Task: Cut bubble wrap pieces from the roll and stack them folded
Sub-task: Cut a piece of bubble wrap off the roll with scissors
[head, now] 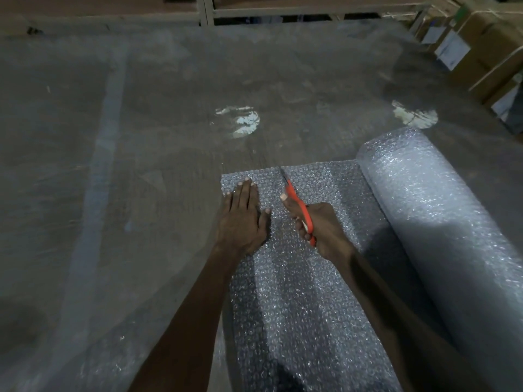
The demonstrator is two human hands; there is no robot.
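Bubble wrap point(297, 292) pressed by flat left hand point(243, 219); right hand point(319, 227) grips orange scissors point(300, 207).

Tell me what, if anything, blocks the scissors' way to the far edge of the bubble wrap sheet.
Nothing visible does. The scissors, gripped by the right hand, point at the far edge of the sheet, and the strip ahead of the blades is bare. The left hand presses flat to the left of the cut line, and the roll lies to the right.

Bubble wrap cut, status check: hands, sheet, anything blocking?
Left hand flat on the unrolled sheet. Right hand grips the orange scissors, blades near the sheet's far edge. Roll at right. Nothing in the way.
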